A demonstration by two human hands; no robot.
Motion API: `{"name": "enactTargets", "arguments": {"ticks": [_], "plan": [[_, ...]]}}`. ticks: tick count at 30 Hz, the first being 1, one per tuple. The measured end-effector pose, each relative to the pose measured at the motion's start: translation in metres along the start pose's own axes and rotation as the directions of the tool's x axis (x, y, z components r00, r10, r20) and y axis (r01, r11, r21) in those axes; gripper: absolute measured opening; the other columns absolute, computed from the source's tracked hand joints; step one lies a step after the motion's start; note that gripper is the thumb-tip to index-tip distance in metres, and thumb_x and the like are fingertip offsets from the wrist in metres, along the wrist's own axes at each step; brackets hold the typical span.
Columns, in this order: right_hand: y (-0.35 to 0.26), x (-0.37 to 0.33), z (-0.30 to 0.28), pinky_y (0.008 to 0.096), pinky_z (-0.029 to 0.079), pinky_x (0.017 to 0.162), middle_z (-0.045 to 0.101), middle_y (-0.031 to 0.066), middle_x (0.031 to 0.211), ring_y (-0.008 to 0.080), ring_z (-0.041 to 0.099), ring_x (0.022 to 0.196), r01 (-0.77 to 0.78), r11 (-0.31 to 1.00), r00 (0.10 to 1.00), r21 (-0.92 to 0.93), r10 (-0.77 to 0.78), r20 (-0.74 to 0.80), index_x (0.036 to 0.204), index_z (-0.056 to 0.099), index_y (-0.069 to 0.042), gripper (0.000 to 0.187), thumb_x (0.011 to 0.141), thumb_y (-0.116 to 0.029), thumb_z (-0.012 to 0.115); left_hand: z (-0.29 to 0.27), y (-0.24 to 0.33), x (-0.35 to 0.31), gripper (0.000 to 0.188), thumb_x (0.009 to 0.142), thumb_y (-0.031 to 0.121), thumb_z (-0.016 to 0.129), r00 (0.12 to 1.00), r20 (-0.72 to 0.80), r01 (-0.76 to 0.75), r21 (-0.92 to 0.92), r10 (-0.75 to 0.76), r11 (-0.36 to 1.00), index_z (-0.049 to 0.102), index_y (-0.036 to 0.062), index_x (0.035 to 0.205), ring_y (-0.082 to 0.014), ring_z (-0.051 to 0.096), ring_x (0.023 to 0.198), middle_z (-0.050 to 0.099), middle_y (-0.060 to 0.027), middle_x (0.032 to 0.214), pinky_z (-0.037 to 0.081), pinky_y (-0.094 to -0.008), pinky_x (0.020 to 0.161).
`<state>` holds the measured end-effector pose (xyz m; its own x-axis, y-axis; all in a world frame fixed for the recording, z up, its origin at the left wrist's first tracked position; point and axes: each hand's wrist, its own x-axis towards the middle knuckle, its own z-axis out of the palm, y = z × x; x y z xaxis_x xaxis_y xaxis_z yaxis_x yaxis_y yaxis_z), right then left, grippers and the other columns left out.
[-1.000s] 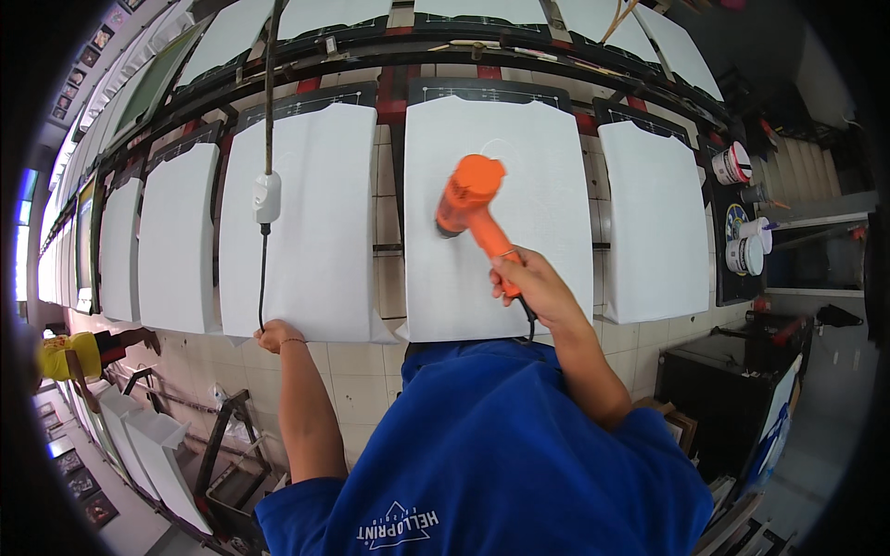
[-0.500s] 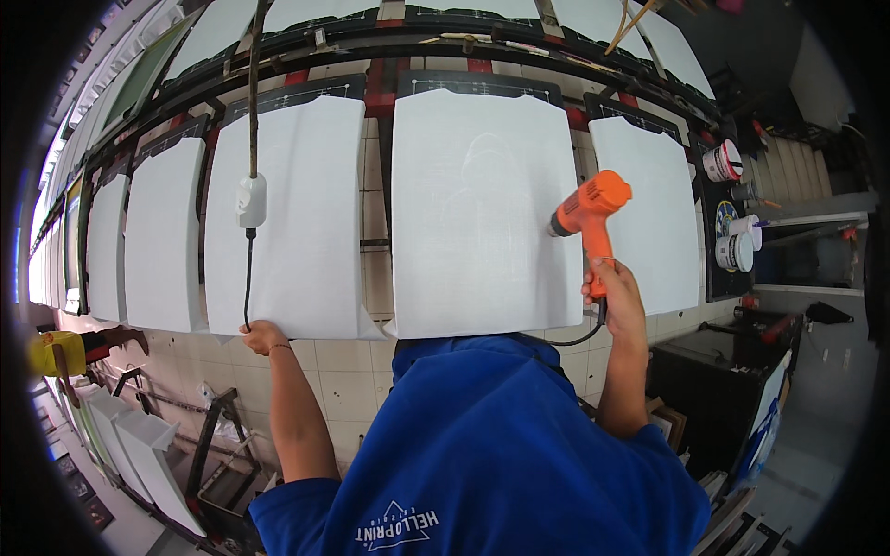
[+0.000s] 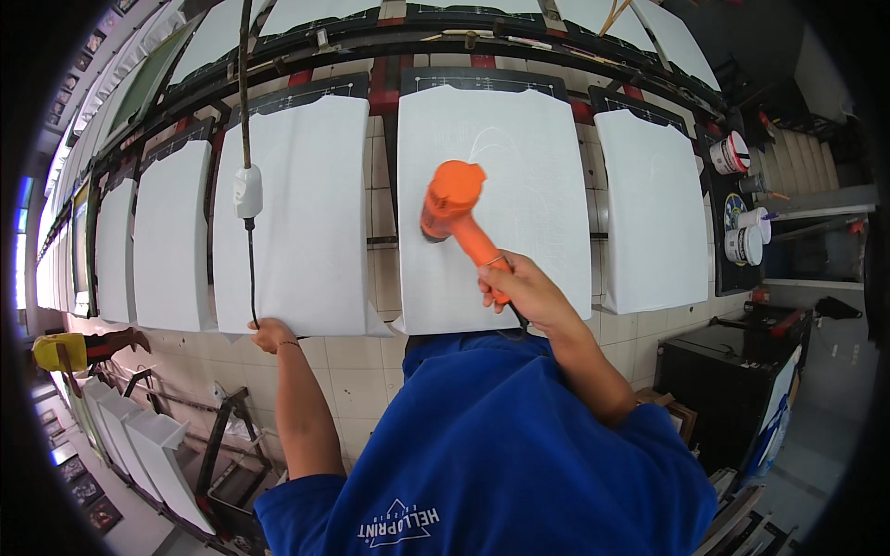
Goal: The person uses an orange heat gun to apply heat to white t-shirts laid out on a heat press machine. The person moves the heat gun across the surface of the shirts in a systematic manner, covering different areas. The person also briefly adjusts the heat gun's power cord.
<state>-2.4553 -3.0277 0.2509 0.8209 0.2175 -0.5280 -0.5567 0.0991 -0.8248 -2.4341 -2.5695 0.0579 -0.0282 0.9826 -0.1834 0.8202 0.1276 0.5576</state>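
My right hand (image 3: 521, 287) is wrapped round the handle of an orange heat gun (image 3: 454, 199). Its nozzle points down over the left part of a white T-shirt panel (image 3: 542, 218) stretched on a dark board. Faint pale curved lines show on that cloth. At the near edge of the white panel to the left (image 3: 311, 195), my left hand (image 3: 271, 334) is closed on a black cable (image 3: 251, 278). The cable runs up to a white plug socket (image 3: 247, 191) hanging from a thick cord above that panel.
More white panels (image 3: 652, 208) lie on boards in the row, and a second row stands beyond a dark rail (image 3: 519, 46). Tubs (image 3: 743, 246) sit at the right, near a black cabinet (image 3: 728, 371). A person in yellow (image 3: 60, 352) is at far left.
My right hand has swung the heat gun leftward, from the panel's right edge to its left part. My left hand still grips the cable at about the same place.
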Motion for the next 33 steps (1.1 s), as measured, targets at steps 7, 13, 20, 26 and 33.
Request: {"name": "enactTargets", "arguments": {"ticks": [7,13,20,26,33], "plan": [[0.003,-0.014,-0.021,0.0237,0.046,0.054,0.056,0.0034,0.080,0.0099,0.057,0.065,-0.007,1.000,0.996,0.010,0.007,-0.088,0.103,0.054,0.000,0.032,0.090,-0.029,0.061,0.008,-0.008,0.015,0.066,0.095,0.047,0.027,1.000,-0.005,-0.026,0.015,0.026,1.000,0.057,-0.0102,0.107,-0.0447,0.058,0.103,0.060,-0.0307,0.109,0.044,-0.0498,0.093],[0.016,-0.062,-0.088,0.0236,0.045,0.051,0.057,0.0034,0.078,0.0101,0.057,0.062,0.037,0.998,0.913,0.053,-0.012,-0.407,0.101,0.054,-0.001,0.029,0.091,-0.028,0.060,0.009,-0.008,0.011,0.067,0.095,0.047,0.027,0.998,-0.041,-0.040,0.005,0.040,0.999,0.058,-0.0106,0.105,-0.0456,0.059,0.099,0.061,-0.0314,0.105,0.045,-0.0503,0.091],[0.009,-0.075,-0.099,0.0234,0.046,0.051,0.057,0.0039,0.077,0.0105,0.057,0.062,0.066,0.996,0.848,0.055,-0.027,-0.530,0.102,0.053,-0.001,0.030,0.091,-0.028,0.060,0.007,-0.007,0.008,0.067,0.095,0.048,0.027,1.000,-0.018,-0.016,-0.003,0.016,1.000,0.058,-0.0102,0.104,-0.0451,0.059,0.099,0.061,-0.0313,0.105,0.046,-0.0501,0.090],[0.006,-0.042,-0.041,0.0245,0.046,0.053,0.057,0.0039,0.079,0.0108,0.057,0.064,0.023,0.998,0.972,0.066,-0.006,-0.235,0.105,0.053,0.001,0.029,0.092,-0.025,0.058,0.012,-0.010,0.013,0.066,0.095,0.048,0.028,1.000,-0.020,-0.015,-0.011,0.015,1.000,0.057,-0.0104,0.107,-0.0449,0.059,0.101,0.061,-0.0314,0.107,0.045,-0.0498,0.092],[0.009,-0.013,0.004,0.0244,0.046,0.053,0.056,0.0036,0.081,0.0102,0.056,0.065,-0.036,0.999,0.998,0.009,0.036,0.058,0.105,0.053,0.001,0.027,0.093,-0.023,0.056,0.013,-0.012,0.017,0.066,0.095,0.049,0.030,0.998,-0.049,-0.042,-0.032,0.041,0.999,0.056,-0.0105,0.108,-0.0455,0.057,0.103,0.060,-0.0316,0.109,0.044,-0.0500,0.093]]}}
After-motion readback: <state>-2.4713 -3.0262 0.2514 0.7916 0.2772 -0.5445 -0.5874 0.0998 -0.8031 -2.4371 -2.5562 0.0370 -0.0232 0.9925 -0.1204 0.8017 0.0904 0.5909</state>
